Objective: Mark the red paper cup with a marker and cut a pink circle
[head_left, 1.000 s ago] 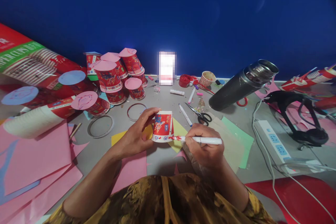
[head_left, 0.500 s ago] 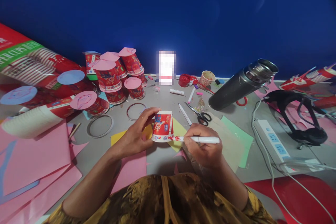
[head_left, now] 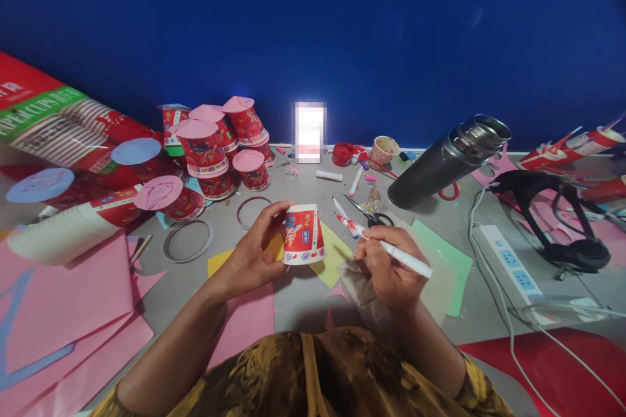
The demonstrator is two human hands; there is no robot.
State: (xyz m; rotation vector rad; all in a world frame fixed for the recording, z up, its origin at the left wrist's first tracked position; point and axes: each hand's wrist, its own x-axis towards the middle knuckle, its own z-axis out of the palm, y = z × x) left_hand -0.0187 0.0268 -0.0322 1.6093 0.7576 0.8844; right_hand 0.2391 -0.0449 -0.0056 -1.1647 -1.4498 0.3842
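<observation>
Paper cup (head_left: pixel 302 234) upside-down over table (head_left: pixel 303 189) in grip of L hand (head_left: pixel 252 257), R hand (head_left: pixel 394 270) clasping white marker (head_left: pixel 408 259), its tip clear of cup; prob. best to brace cup, press lightly & turn it btwn marks

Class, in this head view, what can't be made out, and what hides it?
All in the head view:
Upright bright white rectangle: blurred into blocks; its content is unreadable.
Red-and-white printed paper cup: far side, and any fingertips of the left hand there, hidden by its front wall.
Black-handled metal scissors: handles partly covered by the right hand.
Red-and-green plastic cup pack: cut off by the left picture edge.
</observation>
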